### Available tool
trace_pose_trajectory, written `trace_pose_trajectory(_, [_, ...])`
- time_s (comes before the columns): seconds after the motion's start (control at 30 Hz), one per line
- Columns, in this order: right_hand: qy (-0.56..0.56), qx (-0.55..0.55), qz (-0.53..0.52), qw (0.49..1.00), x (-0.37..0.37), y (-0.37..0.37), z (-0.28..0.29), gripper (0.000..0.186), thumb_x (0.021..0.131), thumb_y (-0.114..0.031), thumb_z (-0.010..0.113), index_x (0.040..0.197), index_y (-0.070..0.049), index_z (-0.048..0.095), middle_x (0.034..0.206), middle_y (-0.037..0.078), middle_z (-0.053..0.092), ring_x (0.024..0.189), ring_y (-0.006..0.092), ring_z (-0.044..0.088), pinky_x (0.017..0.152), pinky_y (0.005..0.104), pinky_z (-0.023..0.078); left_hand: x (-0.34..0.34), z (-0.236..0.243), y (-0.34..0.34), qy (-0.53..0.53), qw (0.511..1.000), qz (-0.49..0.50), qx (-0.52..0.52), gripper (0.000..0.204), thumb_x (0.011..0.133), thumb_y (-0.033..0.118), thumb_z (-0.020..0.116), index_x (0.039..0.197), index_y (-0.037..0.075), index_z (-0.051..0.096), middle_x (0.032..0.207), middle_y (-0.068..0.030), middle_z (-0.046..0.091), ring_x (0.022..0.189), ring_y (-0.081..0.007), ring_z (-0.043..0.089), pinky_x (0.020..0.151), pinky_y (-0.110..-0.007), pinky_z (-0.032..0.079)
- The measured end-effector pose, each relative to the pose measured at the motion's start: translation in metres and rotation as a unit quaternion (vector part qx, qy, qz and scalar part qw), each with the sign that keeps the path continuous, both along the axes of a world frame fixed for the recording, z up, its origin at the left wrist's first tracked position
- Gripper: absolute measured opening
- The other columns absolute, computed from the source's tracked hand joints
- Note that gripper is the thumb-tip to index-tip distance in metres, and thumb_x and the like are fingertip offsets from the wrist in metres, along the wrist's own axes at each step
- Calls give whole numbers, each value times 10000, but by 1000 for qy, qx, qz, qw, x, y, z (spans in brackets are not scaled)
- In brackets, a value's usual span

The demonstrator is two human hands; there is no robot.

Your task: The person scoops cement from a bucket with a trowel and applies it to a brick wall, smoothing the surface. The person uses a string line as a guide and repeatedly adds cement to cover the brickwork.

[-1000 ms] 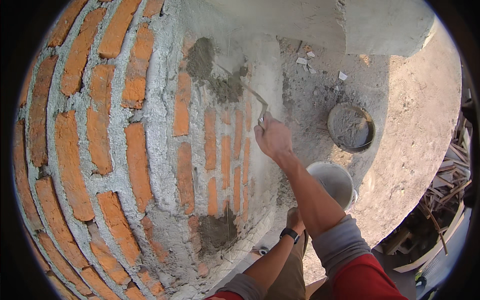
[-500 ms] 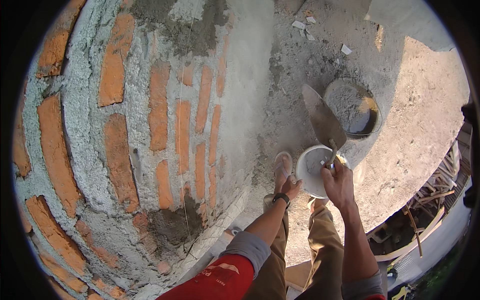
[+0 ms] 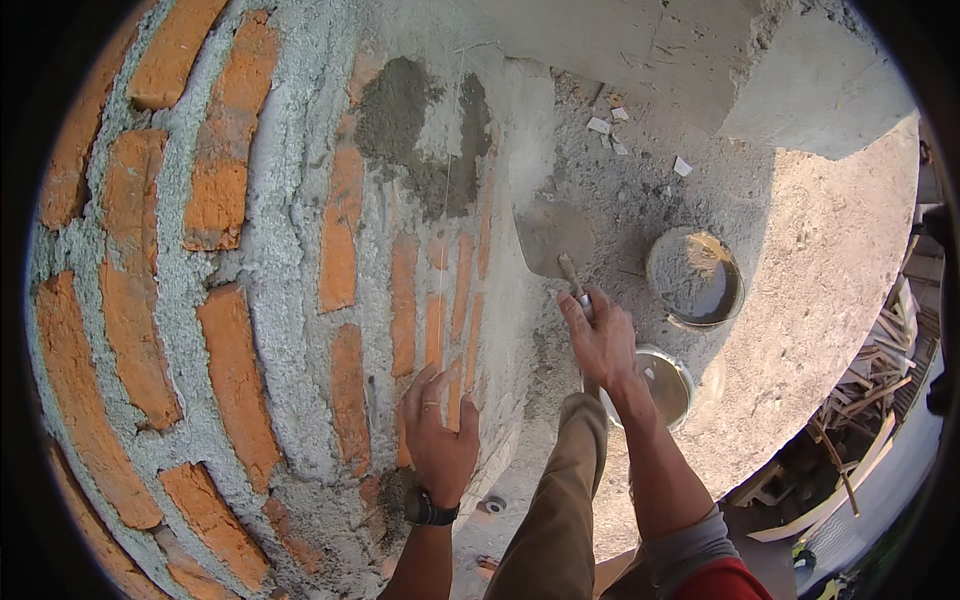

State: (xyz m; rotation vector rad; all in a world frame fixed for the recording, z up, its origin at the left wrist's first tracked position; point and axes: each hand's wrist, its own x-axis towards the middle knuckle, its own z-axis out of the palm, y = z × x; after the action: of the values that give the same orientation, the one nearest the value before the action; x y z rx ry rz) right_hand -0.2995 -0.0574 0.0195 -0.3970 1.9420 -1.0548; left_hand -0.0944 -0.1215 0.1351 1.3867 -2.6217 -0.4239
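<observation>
My right hand (image 3: 606, 345) is closed round the handle of a trowel (image 3: 552, 236). Its broad grey blade points away from me, beside the wall's plastered part. My left hand (image 3: 440, 440), with a dark watch at the wrist, has its fingers apart and holds nothing. It is close to the brick wall (image 3: 345, 400); whether it touches the wall I cannot tell. A white bucket (image 3: 680, 385) stands below my right forearm, which partly covers it. Farther off sits a bucket (image 3: 698, 278) of grey mortar. Dark wet mortar (image 3: 395, 115) sticks to the upper wall.
A thin string (image 3: 452, 165) runs along the wall face. White scraps (image 3: 600, 126) lie on the ground beyond the trowel. A concrete block (image 3: 820, 85) juts in at the far right. Broken wood pieces (image 3: 880, 370) are heaped at the right.
My right hand has moved the trowel from above the white bucket leftward to the wall. My left hand has left the bucket's rim for the wall. The view has shifted.
</observation>
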Motion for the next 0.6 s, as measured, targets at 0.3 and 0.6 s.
trace_pose_trajectory(0.3, [26,33,8,999,-48,-89,-28,665,1000,-660,526,1002,-22,714,681,191,660,737,422,686,734,506,531,14,-1,-30,-125,987,-77,61,625,858,117,710,1447,24,526,1554,-240,440,1427,-448,398,1160,-582,335])
trace_pose_trajectory(0.6, [23,5,-5,1000,-63,-126,-63,703,996,-698,500,945,-34,724,643,196,633,695,403,672,722,492,532,17,-4,-27,-145,982,-41,116,708,888,223,708,1495,-41,455,1463,-244,522,1325,-447,467,1125,-575,353])
